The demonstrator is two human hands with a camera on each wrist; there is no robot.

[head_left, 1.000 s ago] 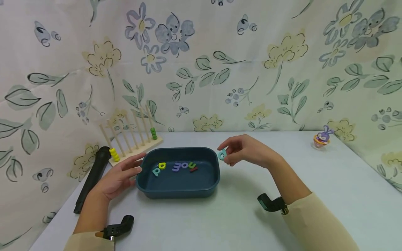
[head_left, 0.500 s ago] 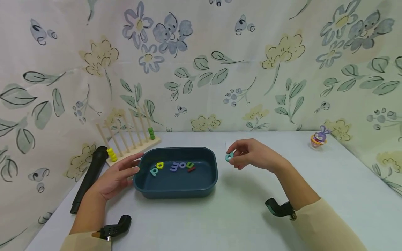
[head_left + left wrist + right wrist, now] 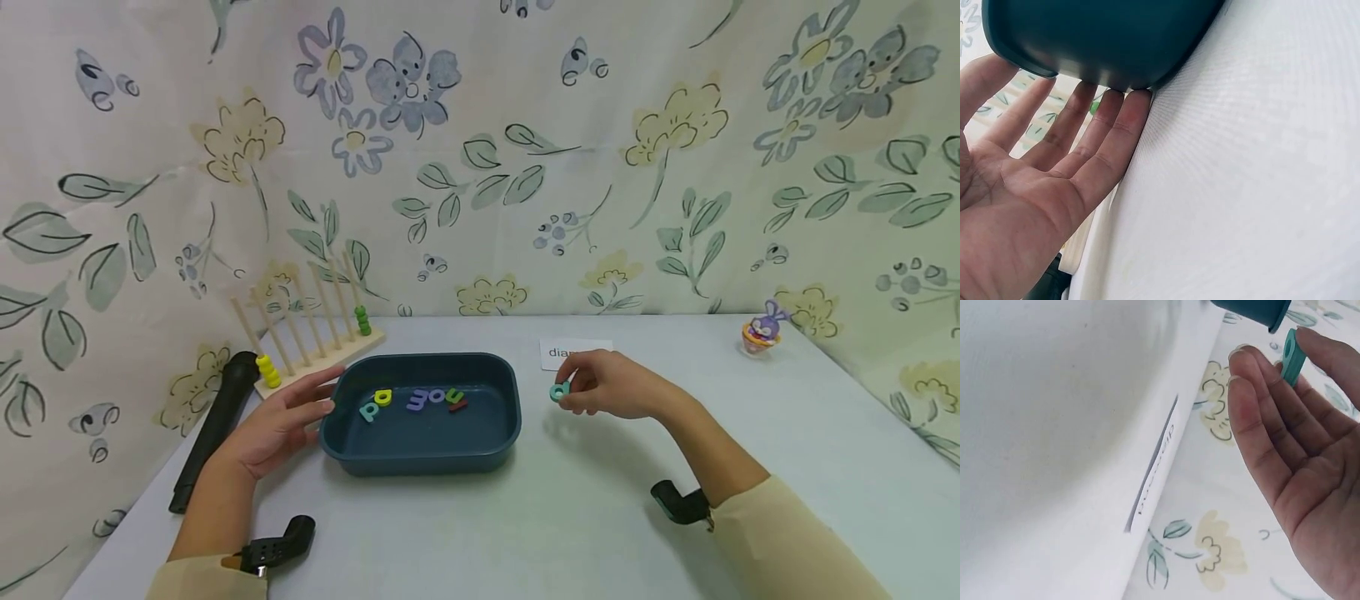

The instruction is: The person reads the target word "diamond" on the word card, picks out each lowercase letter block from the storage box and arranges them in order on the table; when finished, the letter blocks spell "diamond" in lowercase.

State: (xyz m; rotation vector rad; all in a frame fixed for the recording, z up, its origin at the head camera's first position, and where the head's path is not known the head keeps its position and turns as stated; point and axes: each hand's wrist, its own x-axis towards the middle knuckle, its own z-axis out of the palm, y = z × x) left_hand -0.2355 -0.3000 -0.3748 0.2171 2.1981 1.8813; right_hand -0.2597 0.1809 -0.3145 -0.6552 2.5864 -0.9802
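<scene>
My right hand (image 3: 618, 383) pinches a teal letter (image 3: 559, 392) between thumb and fingers, above the table to the right of the dark blue tray (image 3: 420, 462). In the right wrist view the teal letter (image 3: 1294, 357) is seen edge-on. Just behind this hand lies a white word card (image 3: 551, 352), its print partly covered. With fingers extended, my left hand (image 3: 273, 425) touches the tray's left end; the left wrist view has its fingertips against the outer wall (image 3: 1104, 50). Inside the tray are a teal p (image 3: 368, 412), a yellow letter (image 3: 383, 397) and several other coloured letters.
A wooden peg stand (image 3: 322, 361) with yellow and green beads stands behind my left hand. Beside it lies a long black object (image 3: 213, 433). A small purple rabbit toy (image 3: 763, 329) sits at the back right. Flowered cloth (image 3: 480, 167) hangs behind the table.
My right hand has moved right, away from the tray, then lower and nearer, carrying the teal letter. The word card has come into view on the table behind it. My left hand stays at the tray.
</scene>
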